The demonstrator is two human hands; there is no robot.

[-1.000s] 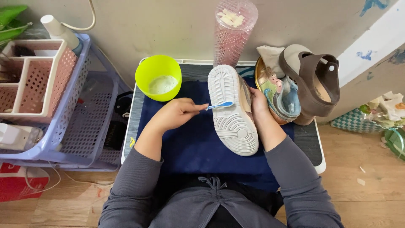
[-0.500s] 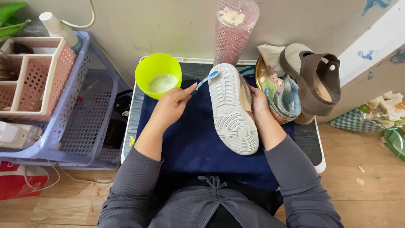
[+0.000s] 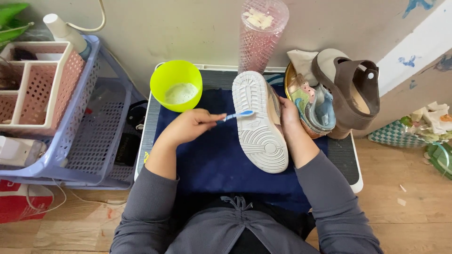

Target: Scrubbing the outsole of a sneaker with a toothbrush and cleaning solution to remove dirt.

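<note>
Holding is shared between the two hands in the head view. Her or his left hand (image 3: 188, 127) is closed around the handle of a blue toothbrush (image 3: 238, 115), and the bristle end lies on the white sole of a sneaker (image 3: 260, 123), near the toe part. On the other side, the right hand (image 3: 288, 117) grips the upper of this sneaker and keeps it on its edge, sole turned to the left, over a dark blue cloth (image 3: 212, 160) on a small white table (image 3: 353, 164).

Just beside the left hand stands a lime green bowl (image 3: 175, 84) with a pale foamy liquid inside. A pink textured tumbler (image 3: 260, 35) stands behind the sneaker, and a pile of other shoes (image 3: 329, 99) lies to the right of it.

To brush well, I think the right hand should press the sneaker firmly on the cloth so it does not roll. Short strokes along the grooves of the tread would lift dirt better than long ones, with light pressure so foam does not splash.
</note>
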